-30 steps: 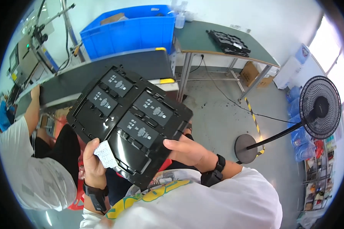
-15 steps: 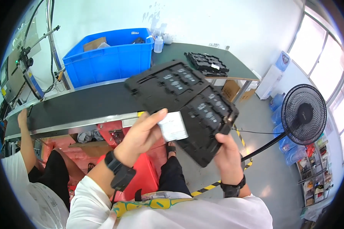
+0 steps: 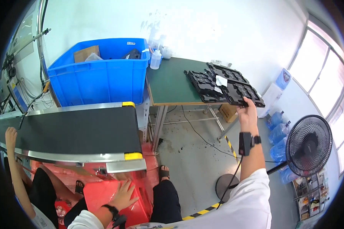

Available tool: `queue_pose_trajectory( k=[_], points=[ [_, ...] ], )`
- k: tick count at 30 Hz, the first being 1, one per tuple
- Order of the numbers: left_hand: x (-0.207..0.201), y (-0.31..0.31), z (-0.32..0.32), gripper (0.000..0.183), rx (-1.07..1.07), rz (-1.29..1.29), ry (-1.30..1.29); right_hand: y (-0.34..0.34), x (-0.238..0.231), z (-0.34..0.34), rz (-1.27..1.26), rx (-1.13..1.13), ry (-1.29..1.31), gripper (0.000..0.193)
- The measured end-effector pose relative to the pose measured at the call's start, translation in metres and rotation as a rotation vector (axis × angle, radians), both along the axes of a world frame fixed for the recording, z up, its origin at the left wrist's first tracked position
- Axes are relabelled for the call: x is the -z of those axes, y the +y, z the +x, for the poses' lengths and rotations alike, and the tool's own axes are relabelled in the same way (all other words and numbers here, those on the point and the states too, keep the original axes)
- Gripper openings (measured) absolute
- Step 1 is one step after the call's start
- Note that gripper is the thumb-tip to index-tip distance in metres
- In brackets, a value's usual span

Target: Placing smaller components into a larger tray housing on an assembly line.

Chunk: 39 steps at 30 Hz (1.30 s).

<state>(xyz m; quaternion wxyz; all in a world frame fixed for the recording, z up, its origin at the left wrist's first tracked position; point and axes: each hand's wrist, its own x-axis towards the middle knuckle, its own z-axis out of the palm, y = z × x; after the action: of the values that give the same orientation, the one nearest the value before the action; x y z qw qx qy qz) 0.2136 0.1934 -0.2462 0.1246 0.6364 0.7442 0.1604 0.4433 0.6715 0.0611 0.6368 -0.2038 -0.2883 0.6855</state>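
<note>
The right grip (image 3: 247, 110) pinches the black moulded tray (image 3: 241, 92), already at the green worktop (image 3: 172, 84) but not yet released. The left grip (image 3: 122, 195), fingers spread, rests empty on the red stool (image 3: 95, 191).

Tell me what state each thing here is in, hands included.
Right hand: gripping a black tray's near edge.
Left hand: open, fingers spread on the red stool.
Held tray: overlapping the other tray.
Other tray: lying on the green table.
Red stool: upright.
Blue bin: open-topped, things inside.
Bottle: upright.
Fan: upright; can't tell whether spinning.
Belt: can't tell whether running.
</note>
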Motion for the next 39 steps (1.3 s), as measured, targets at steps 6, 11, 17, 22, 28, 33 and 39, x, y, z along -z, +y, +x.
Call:
queue_pose_trajectory(
  k=[6, 11, 17, 22, 28, 33, 39],
  points=[
    [0.009, -0.026, -0.018, 0.063, 0.077, -0.04, 0.17, 0.151, 0.039, -0.06, -0.102, -0.032, -0.055, 0.015],
    [0.03, -0.04, -0.022, 0.055, 0.029, -0.147, -0.027, 0.192, 0.081, -0.101, -0.15, -0.088, -0.021, 0.019],
    [0.015, -0.026, -0.022, 0.053, -0.02, -0.146, -0.274, 0.219, 0.102, -0.057, -0.316, -0.156, -0.749, 0.034],
    [0.018, -0.029, -0.021, 0.051, -0.03, -0.306, -0.228, 0.182, 0.097, -0.066, -0.153, 0.085, -1.199, 0.064],
    [0.005, -0.021, -0.013, 0.063, 0.074, -0.094, 0.001, 0.065, 0.15, -0.068, 0.466, 0.702, -1.464, 0.047],
    [0.016, -0.035, -0.009, 0.064, -0.013, -0.003, 0.053, -0.107, 0.263, -0.048, 0.46, 0.156, -1.403, 0.019],
    [0.029, -0.045, 0.002, 0.063, -0.05, -0.044, 0.208, -0.312, 0.311, -0.04, 0.959, -0.663, -1.514, 0.029]
  ],
)
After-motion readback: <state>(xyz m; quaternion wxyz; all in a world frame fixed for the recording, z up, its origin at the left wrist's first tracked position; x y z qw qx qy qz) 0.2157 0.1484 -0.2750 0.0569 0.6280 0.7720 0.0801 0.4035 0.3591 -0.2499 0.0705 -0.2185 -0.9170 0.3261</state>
